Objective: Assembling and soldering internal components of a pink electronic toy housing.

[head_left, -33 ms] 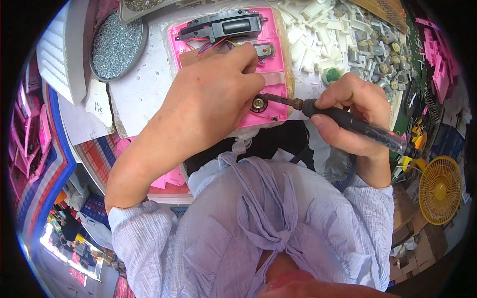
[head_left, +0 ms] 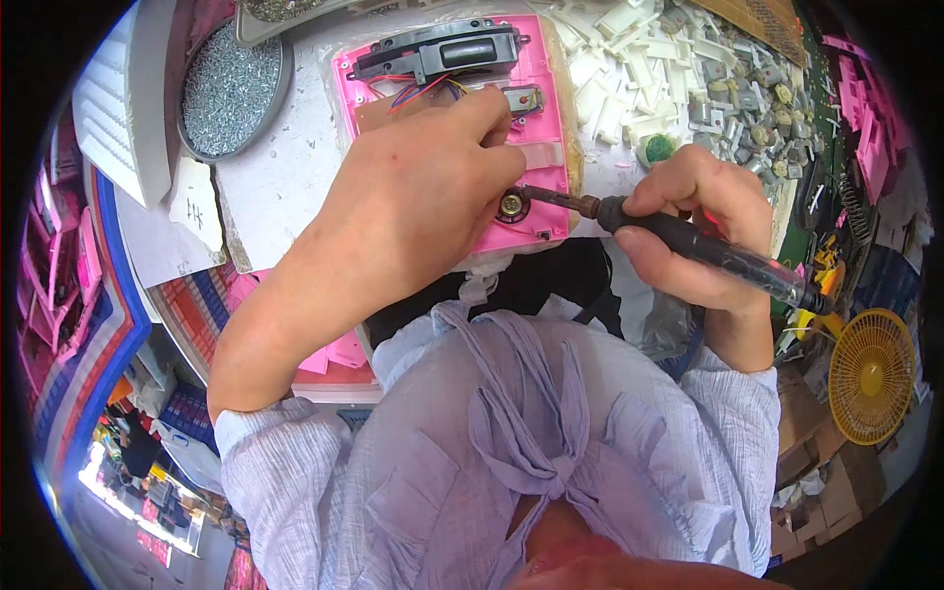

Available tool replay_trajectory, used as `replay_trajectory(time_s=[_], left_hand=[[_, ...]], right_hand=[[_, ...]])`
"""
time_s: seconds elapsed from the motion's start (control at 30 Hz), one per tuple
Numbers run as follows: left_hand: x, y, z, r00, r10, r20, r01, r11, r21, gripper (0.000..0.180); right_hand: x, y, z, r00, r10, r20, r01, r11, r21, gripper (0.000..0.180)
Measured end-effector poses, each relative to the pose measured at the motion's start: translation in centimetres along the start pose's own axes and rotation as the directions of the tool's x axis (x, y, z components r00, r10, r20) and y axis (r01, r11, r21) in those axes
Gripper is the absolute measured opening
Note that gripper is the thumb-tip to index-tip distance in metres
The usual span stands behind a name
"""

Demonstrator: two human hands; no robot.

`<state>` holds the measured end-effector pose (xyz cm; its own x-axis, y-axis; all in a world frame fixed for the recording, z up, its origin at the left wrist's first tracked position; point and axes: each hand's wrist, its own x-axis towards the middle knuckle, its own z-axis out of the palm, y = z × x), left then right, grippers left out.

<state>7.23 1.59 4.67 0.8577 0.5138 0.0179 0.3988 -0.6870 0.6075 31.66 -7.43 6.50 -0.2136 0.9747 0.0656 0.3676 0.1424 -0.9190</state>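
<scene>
I see my left hand [head_left: 423, 187] lying flat across the pink plastic housing [head_left: 546, 108], fingers loosely closed and pressing it down on the white bench top [head_left: 285, 187]. My right hand [head_left: 698, 221] wraps around a soldering iron with a black grip and clear handle [head_left: 703, 248], its metal tip pointing toward nine o'clock and touching the small round brass part [head_left: 512, 206] at the housing's lower edge, just beside my left fingers. At twelve o'clock on the housing sits a black module with coloured wires [head_left: 438, 54]. Toward ten o'clock stands a round tray of silver screws [head_left: 231, 88]; toward one o'clock lies a heap of white plastic pieces [head_left: 639, 59]. A yellow fan [head_left: 870, 374] sits at four o'clock.
</scene>
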Motion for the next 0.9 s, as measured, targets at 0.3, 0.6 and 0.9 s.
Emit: replay_trajectory(time_s=[0.3, 0.6, 0.9], left_hand=[[0.0, 0.1, 0.4, 0.999, 0.011, -0.031, -0.011, 1.000, 0.002, 0.012], [-0.1, 0.4, 0.3, 1.000, 0.013, -0.008, -0.013, 1.000, 0.022, 0.012], [-0.3, 0.5, 0.5, 1.000, 0.020, -0.004, -0.019, 0.998, 0.064, 0.008]], right_hand=[[0.2, -0.1, 0.0, 1.000, -0.030, 0.011, 0.030, 0.999, -0.021, 0.018], [0.7, -1.0, 0.3, 0.989, 0.147, -0.016, -0.147, 0.989, 0.006, 0.016], [-0.6, -3.1, -0.6, 0.924, 0.340, -0.173, -0.309, 0.933, 0.185, 0.016]])
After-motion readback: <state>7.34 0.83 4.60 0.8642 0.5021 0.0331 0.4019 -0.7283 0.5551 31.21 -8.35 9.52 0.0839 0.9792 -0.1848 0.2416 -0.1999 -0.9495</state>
